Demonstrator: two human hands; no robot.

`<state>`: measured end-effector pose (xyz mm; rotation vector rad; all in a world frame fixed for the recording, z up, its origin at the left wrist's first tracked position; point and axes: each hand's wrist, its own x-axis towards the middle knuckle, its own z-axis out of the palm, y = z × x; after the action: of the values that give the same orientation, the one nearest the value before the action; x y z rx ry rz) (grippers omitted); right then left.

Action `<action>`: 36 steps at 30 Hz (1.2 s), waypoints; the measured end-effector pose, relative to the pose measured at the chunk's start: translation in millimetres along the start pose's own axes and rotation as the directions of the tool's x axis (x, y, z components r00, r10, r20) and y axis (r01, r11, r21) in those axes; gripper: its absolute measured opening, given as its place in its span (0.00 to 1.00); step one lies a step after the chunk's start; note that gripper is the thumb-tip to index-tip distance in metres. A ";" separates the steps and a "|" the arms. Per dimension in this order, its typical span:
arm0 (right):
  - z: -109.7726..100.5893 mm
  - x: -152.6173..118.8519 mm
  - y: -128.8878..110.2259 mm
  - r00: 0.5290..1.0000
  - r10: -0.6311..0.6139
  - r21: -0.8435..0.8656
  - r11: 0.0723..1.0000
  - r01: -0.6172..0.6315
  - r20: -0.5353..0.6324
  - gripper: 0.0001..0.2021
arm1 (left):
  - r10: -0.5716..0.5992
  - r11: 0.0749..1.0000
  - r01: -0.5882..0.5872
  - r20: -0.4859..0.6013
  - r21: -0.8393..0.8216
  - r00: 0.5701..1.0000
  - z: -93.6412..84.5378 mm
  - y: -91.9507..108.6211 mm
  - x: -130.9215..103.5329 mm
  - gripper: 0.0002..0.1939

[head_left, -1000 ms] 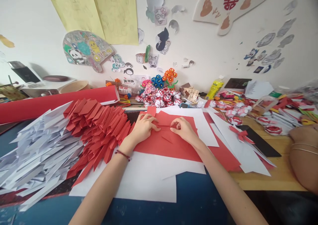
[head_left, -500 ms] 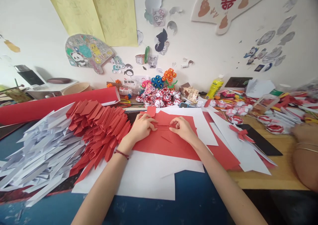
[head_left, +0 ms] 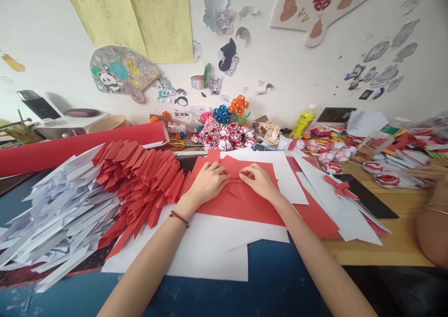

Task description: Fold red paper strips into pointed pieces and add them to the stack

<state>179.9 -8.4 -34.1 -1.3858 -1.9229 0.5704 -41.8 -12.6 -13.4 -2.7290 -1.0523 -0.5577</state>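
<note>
L hand point(head_left: 209, 182) & R hand point(head_left: 259, 182) both press fingertips on a small red strip point(head_left: 235, 180), pinching its fold, on the red sheet point(head_left: 241, 205) mid-table. Folded red pieces point(head_left: 140, 182) piled just left, white ones point(head_left: 56, 219) beyond. Bowl point(head_left: 105, 122) far left, contents hidden.

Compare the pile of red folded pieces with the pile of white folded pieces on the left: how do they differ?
The red folded pieces lie nearer the left hand, close beside its wrist; the white folded pieces lie farther left. The white pile spreads wider and reaches nearer the camera; the red pile is more compact and overlaps the white one's right edge. Both hold long, pointed, fanned-out paper strips of similar shape.
</note>
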 end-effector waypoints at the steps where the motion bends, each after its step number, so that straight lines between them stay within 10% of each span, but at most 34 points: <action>1: 0.7 0.7 -0.5 1.000 -0.006 -0.010 1.000 0.006 -0.006 0.07 | -0.001 1.000 0.001 0.002 -0.006 1.000 -0.1 -0.2 0.2 0.16; 15: 4.4 2.3 -5.7 0.999 -0.025 -0.014 1.000 0.024 -0.035 0.00 | -0.342 0.908 0.331 -0.001 -0.257 0.940 21.0 1.0 12.2 0.05; 23: -1.4 -1.2 -12.8 0.998 -0.062 0.019 0.998 0.061 0.025 0.02 | -0.262 0.935 0.251 -0.009 -0.250 0.965 19.8 2.0 10.6 0.02; 36: -4.6 -8.5 -18.4 0.899 -0.413 -0.446 0.784 0.432 0.145 0.12 | -0.025 0.994 0.014 0.103 0.107 0.994 -4.4 -0.4 2.5 0.11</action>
<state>173.2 -22.8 -20.6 -1.1467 -2.4143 -0.1033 -41.6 -12.0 -8.4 -2.6832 -1.0997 -0.3545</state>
